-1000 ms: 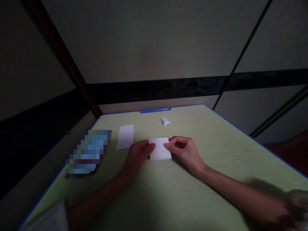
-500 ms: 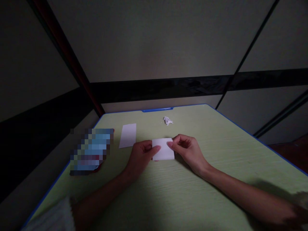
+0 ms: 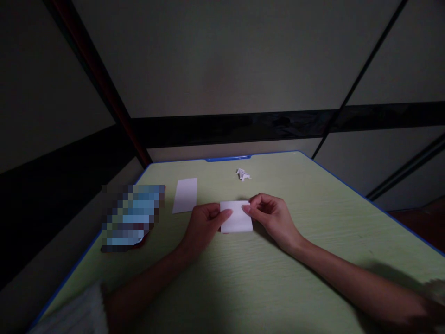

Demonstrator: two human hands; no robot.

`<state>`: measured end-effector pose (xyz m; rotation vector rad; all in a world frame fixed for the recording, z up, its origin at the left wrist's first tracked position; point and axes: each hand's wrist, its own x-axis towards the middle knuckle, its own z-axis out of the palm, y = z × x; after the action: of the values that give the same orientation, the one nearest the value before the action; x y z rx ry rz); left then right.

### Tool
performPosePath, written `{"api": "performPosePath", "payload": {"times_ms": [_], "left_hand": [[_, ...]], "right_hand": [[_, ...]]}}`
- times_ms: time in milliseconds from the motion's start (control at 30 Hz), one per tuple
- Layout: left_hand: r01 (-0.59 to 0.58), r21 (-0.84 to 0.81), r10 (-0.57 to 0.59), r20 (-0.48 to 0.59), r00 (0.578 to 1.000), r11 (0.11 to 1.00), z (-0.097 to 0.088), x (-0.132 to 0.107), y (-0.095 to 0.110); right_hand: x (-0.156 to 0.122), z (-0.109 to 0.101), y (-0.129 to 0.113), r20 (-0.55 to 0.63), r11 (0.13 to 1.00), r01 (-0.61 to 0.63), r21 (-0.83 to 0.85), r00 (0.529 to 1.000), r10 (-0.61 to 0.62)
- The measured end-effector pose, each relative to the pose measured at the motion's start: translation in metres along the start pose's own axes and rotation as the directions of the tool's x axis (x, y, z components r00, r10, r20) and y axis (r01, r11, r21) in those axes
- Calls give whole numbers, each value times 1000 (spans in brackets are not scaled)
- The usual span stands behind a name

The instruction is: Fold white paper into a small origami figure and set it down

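Plain white: folded paper (image 3: 237,223), paper sheet (image 3: 185,195), origami frog (image 3: 243,175). The surface (image 3: 330,208) is pale green, wood-grained, with blue edging (image 3: 228,159). A black band (image 3: 222,127) crosses greyish panels (image 3: 222,55).

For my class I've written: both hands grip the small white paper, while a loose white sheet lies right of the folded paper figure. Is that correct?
Not quite: the loose white sheet lies left of the folded paper figure, as the head view shows. The rest stands: the left hand and right hand grip the small white paper.
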<state>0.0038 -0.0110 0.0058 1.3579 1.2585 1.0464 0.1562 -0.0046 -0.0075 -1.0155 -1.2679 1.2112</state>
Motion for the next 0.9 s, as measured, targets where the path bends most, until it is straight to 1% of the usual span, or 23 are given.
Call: {"api": "performPosePath", "payload": {"times_ms": [133, 433, 633, 900], "left_hand": [[-21, -14, 21, 19, 1000, 1000, 0, 1, -2], [-24, -37, 25, 41, 999, 999, 1, 2, -4], [20, -37, -18, 45, 999, 999, 1, 1, -5], [32, -60, -29, 59, 998, 998, 1, 4, -9]], "right_hand": [[1, 0, 2, -5, 1000, -3, 9, 1000, 3], [0, 0, 1, -31, 1000, -19, 25, 999, 19], [0, 1, 0, -29, 1000, -14, 28, 999, 14], [0, 2, -2, -42, 1000, -6, -6, 999, 6]]}}
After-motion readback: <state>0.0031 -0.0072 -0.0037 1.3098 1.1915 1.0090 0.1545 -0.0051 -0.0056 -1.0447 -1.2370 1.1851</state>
